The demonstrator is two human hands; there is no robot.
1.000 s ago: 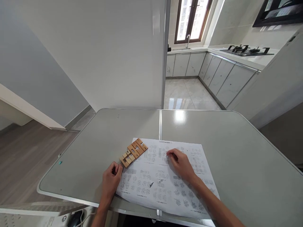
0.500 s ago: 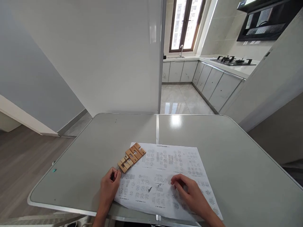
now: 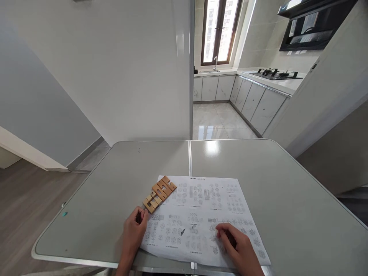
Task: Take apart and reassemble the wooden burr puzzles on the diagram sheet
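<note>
Left hand [image 3: 134, 226]: fingers curled and pressed together, just beside the near end of the wooden blocks [image 3: 160, 194].
Right hand [image 3: 238, 245]: at the lower right of the printed sheet [image 3: 198, 211], fingers bent; whether their tips meet cannot be told.
Block row: slanting across the sheet's upper left edge.
Sheet: flat on the grey desk [image 3: 287, 203].

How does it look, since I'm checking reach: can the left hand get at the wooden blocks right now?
Probably yes: the left hand is right beside the near end of the wooden blocks, with nothing visible in between. The right hand is well apart, over the paper.
</note>
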